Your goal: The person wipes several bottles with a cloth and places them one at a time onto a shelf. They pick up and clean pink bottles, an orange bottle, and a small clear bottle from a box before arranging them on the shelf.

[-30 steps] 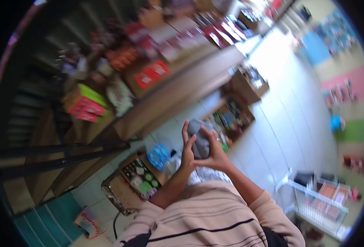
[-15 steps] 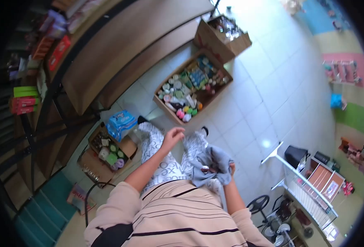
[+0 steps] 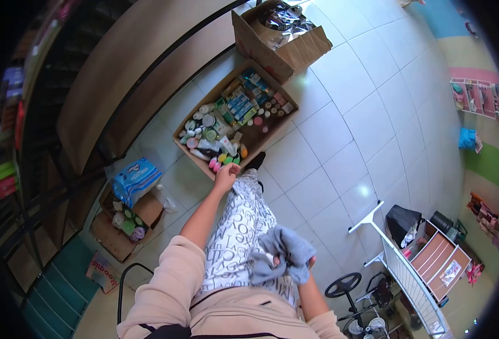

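Note:
My left hand (image 3: 226, 176) reaches forward over the near corner of a large cardboard box (image 3: 177, 135), fingers loosely bent and nothing visible in them. Bottles, jars, tubes and small blue cartons (image 3: 239, 105) fill much of that box. Closest to my fingers are several small bottles with pink, green and orange tops (image 3: 222, 161). At my right side, my right hand (image 3: 312, 261) grips a crumpled grey cloth (image 3: 286, 248), which covers most of the hand. A fingertip shows in a fold of the cloth.
Behind the large box stands another open carton (image 3: 261, 48) with shiny plastic inside. To the left are wooden shelves (image 3: 100, 85), a blue plastic pack (image 3: 136, 179) and a smaller box (image 3: 109, 233) of bottles. A white rack (image 3: 399, 265) and a black steering wheel (image 3: 343, 285) stand right.
I have stepped closer to the large box, and my left hand has moved from above my legs to its near corner. The grey cloth stays in my right hand.

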The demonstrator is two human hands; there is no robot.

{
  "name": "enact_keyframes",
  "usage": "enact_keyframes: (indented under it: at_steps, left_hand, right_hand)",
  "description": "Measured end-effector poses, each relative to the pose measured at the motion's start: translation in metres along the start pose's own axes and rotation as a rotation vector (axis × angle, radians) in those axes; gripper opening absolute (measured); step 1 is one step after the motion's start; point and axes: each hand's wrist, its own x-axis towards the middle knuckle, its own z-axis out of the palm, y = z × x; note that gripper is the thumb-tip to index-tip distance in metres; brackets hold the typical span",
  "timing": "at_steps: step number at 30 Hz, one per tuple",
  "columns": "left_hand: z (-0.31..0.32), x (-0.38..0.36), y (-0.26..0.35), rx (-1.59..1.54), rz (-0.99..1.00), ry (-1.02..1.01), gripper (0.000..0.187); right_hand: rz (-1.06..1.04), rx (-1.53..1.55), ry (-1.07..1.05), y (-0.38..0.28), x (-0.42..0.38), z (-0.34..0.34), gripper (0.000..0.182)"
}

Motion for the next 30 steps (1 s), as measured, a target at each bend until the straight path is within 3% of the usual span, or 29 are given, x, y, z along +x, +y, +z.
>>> enact_keyframes:
  at_steps: [1, 2, 3, 4, 7, 9, 13, 14, 17, 18, 21, 26, 30]
  left_hand:
    - [0.005, 0.012, 0.000, 0.067, 0.013, -0.023, 0.028]
    - [0.013, 0.030, 0.000, 0.161, -0.012, -0.050, 0.030]
    - [0.019, 0.051, 0.004, 0.304, 0.107, -0.031, 0.031]
    - [0.023, 0.064, 0.009, 0.447, 0.209, -0.021, 0.031]
    - [0.045, 0.117, 0.009, 0.735, 0.398, -0.026, 0.027]
    - [0.061, 0.159, 0.000, 0.816, 0.542, -0.021, 0.029]
    - [0.100, 0.239, -0.055, 1.115, 0.513, -0.087, 0.022]
    - [0.106, 0.256, -0.072, 1.145, 0.700, -0.023, 0.019]
    - [0.123, 0.295, -0.098, 1.305, 0.863, -0.068, 0.019]
    - [0.130, 0.302, -0.103, 1.424, 0.717, -0.158, 0.022]
    - [0.133, 0.308, -0.109, 1.517, 0.828, -0.072, 0.022]
    - [0.130, 0.289, -0.087, 1.103, 0.633, -0.020, 0.022]
    - [0.104, 0.246, -0.019, 0.631, 0.485, 0.141, 0.034]
  right_hand:
    - [0.123, -0.009, -0.140, -0.011, 0.015, 0.008, 0.094]
    - [0.146, -0.110, -0.133, -0.023, 0.030, 0.016, 0.068]
    - [0.295, -0.121, -0.112, -0.031, 0.037, -0.018, 0.069]
    - [0.452, -0.120, -0.078, -0.038, 0.025, -0.065, 0.071]
    - [0.524, 0.265, 0.198, -0.047, 0.037, -0.089, 0.053]
    - [0.404, 0.499, 0.201, -0.061, 0.065, -0.089, 0.045]
    - [0.243, 0.466, 0.153, -0.092, 0.108, -0.116, 0.041]
    - [0.216, 0.461, 0.153, -0.100, 0.112, -0.130, 0.040]
    - [0.142, 0.443, 0.166, -0.115, 0.118, -0.164, 0.039]
    - [0.127, 0.442, 0.171, -0.120, 0.118, -0.173, 0.039]
    - [0.095, 0.448, 0.178, -0.126, 0.121, -0.190, 0.039]
    - [0.122, 0.419, 0.179, -0.135, 0.119, -0.191, 0.041]
    - [0.214, 0.326, 0.080, -0.140, 0.128, -0.180, 0.043]
